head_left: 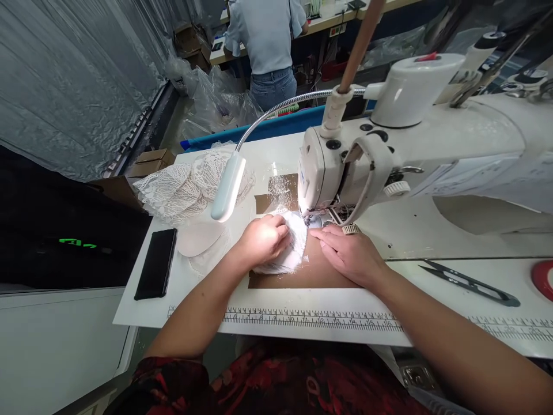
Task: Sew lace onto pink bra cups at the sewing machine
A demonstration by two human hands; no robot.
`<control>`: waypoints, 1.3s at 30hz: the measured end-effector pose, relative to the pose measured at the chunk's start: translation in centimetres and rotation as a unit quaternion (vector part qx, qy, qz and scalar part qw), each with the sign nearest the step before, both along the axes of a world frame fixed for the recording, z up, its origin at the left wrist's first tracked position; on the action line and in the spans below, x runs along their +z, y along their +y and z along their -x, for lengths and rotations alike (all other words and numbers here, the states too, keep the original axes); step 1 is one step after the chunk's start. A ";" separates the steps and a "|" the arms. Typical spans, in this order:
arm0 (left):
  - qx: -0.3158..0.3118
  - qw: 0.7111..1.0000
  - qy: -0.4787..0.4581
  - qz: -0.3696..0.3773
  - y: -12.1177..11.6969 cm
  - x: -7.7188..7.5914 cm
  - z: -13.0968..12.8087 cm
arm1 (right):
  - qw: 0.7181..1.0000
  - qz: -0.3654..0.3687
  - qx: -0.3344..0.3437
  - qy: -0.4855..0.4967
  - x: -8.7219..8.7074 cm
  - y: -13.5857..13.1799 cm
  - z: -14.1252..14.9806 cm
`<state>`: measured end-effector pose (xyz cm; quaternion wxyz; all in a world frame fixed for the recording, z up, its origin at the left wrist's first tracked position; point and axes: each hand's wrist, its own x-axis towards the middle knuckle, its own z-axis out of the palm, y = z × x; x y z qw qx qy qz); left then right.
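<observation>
A rounded white cloth piece [297, 242], partly hidden by my fingers, lies at the needle area of a white sewing machine [317, 167]. My left hand [264, 239] is on it, fingers curled and pressed together over the cloth. Just right of the presser foot [314, 221], my right hand [348, 252] rests low with fingers stretched forward, its index fingertip close to the cloth's edge. Under both is a brown sheet [328, 274] fixed on the machine bed. Whether the right fingertips touch the cloth, I cannot tell.
Lace pieces [173, 187] are heaped at the back left, near a lamp head [228, 187]. A beige cup-shaped piece [199, 238] and a black phone [156, 264] lie left. Thread snips [470, 282] sit right. A printed ruler [302, 317] lines the front edge. Another person [270, 46] stands beyond.
</observation>
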<state>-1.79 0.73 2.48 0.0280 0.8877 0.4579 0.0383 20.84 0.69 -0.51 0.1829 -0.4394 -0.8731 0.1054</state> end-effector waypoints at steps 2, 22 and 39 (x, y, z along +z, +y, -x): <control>-0.008 1.000 -0.014 0.021 -0.3 0.3 -0.3 | 1.000 -0.001 0.004 0.002 0.0 0.0 -0.1; -0.103 0.992 -0.050 -0.047 0.2 -2.6 -0.9 | 0.996 0.001 0.004 -0.094 0.8 -0.1 0.9; -0.103 0.993 -0.049 -0.031 0.4 -2.6 -0.9 | 0.992 -0.041 0.013 -0.116 0.4 -0.3 0.9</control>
